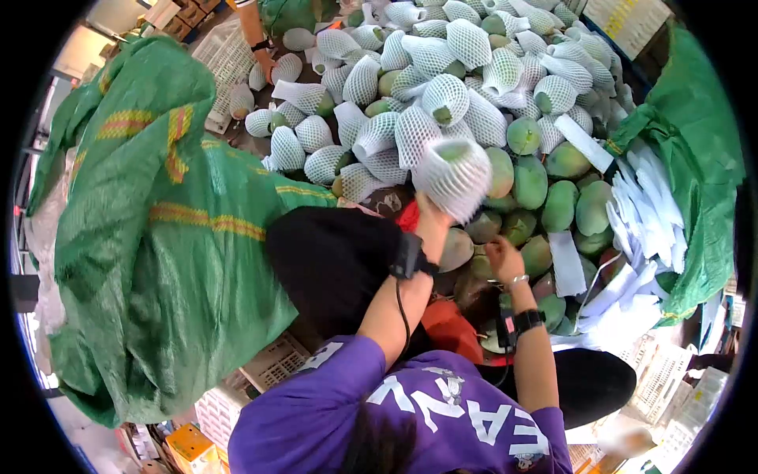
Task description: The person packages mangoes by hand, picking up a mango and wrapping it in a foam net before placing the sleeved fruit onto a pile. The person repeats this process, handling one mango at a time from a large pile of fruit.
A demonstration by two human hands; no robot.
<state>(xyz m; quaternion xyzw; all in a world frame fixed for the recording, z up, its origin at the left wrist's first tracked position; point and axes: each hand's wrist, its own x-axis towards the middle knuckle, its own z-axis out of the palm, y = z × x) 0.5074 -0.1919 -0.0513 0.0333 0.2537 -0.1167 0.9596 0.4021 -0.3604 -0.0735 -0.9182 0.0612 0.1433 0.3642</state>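
My left hand [435,208] is closed around the lower part of a mango in a white foam net sleeve [458,175], held up over the pile and slightly blurred. Green skin shows at the sleeve's open top. Lower and to the right, my right hand [503,259] has its fingers curled together, close above bare green mangoes [530,182]. Whatever those fingers hold, if anything, is hidden. Beyond my left hand, many sleeved mangoes [416,134] lie heaped. Flat white foam sleeves [649,207] are stacked at the right, with a loose one [567,263] lying on the bare mangoes.
A large green woven sack [189,268] rises at my left, and another green sheet [695,134] hangs at the right. Another person's hand [267,65] reaches into the far left of the pile. White plastic crates [657,379] stand at the lower right.
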